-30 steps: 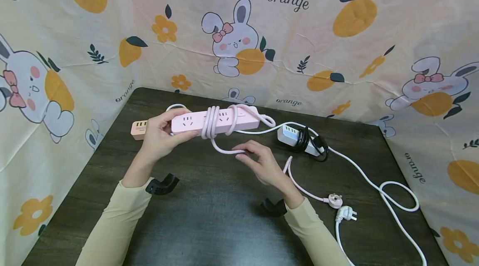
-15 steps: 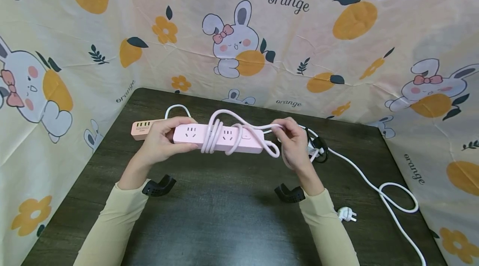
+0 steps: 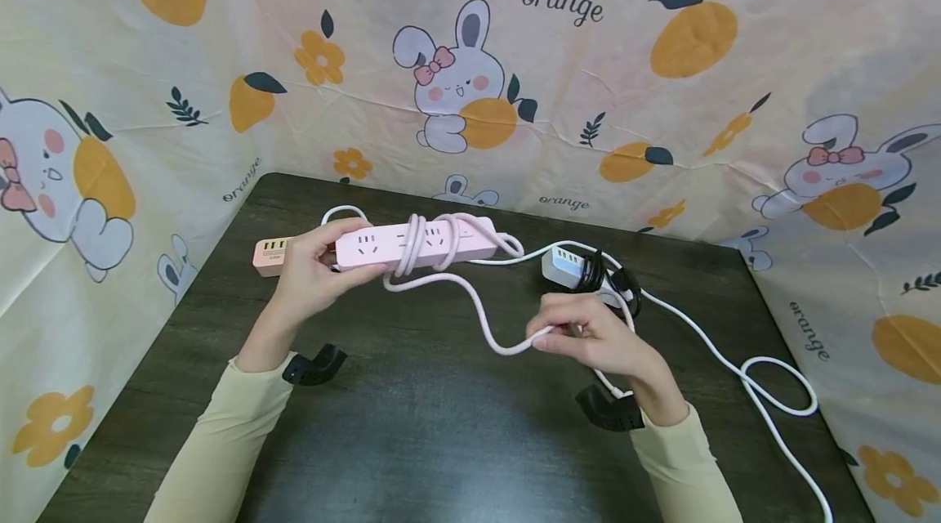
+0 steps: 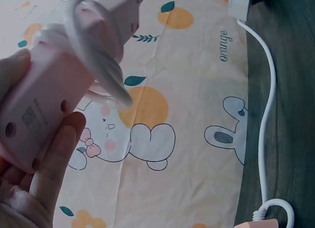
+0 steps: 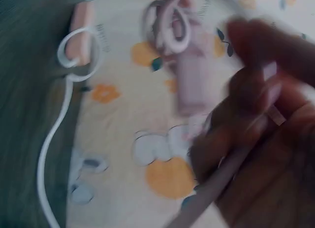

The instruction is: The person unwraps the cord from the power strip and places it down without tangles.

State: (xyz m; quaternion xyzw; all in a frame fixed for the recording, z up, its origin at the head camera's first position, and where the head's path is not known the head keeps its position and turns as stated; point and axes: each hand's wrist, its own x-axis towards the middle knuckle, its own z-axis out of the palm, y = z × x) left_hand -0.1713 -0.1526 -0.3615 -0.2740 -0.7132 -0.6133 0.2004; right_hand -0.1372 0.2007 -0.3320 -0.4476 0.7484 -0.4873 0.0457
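A hand could pass over the dark tabletop (image 3: 441,425) well on the near side of the pink power strip (image 3: 432,245). To the strip's near right, the slack cord (image 3: 482,315) and right hand (image 3: 595,335) block the way; right of it sits a white power strip (image 3: 563,266), and the left hand (image 3: 309,268) covers its left end.

Screened-off work corner, room type unclear, rabbit-print cloth backdrop (image 3: 566,82), dark table (image 3: 441,433)
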